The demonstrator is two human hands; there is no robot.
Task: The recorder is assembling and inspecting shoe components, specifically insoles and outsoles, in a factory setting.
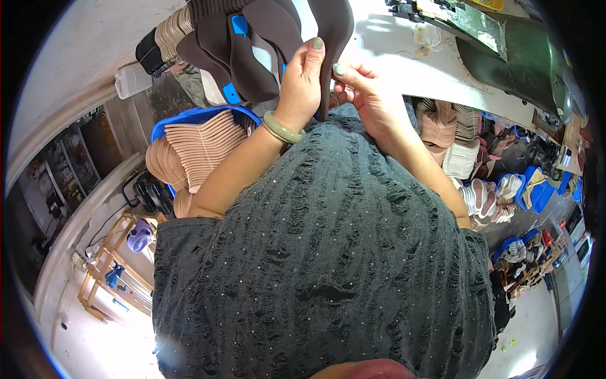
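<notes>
A dark brown insole stands up between my two hands at the top middle, its narrow end pointing toward my body. My left hand, with a pale green bangle on its wrist, is closed round its left side, thumb on top. From the other side, my right hand pinches close to the insole's right edge with thumb and forefinger; the exact contact at the fingertips is hard to make out. More dark brown insoles lie overlapping just left of my left hand, some with blue tags.
Below the white table, a blue bin holds stacked beige insoles at my left. A green machine stands at the far right. Bundled insoles and several blue bins crowd the right side. A wooden rack is lower left.
</notes>
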